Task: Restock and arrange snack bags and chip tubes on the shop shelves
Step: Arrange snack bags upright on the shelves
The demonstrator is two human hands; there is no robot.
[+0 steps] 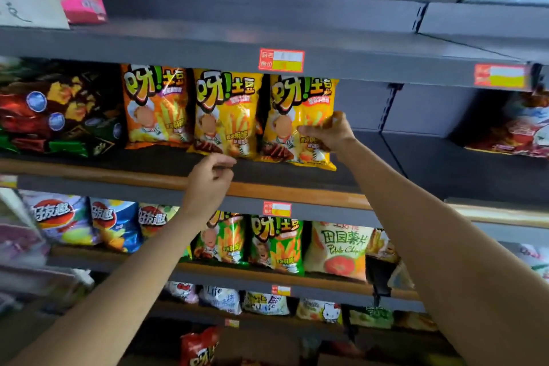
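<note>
Two bare forearms, no sleeves, hands (208, 178) unadorned

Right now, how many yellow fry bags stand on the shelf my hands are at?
2: the left yellow bag beside the orange bag, and the right yellow bag gripped by the right hand. More may hide behind.

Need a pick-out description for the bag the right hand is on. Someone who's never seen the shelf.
Find the dark shelf with the wooden front edge, at hand height. Three fry-snack bags stand in a row; take the rightmost yellow bag, beside the bare gap. Unlike the other yellow bag, the right hand grips it.
</note>
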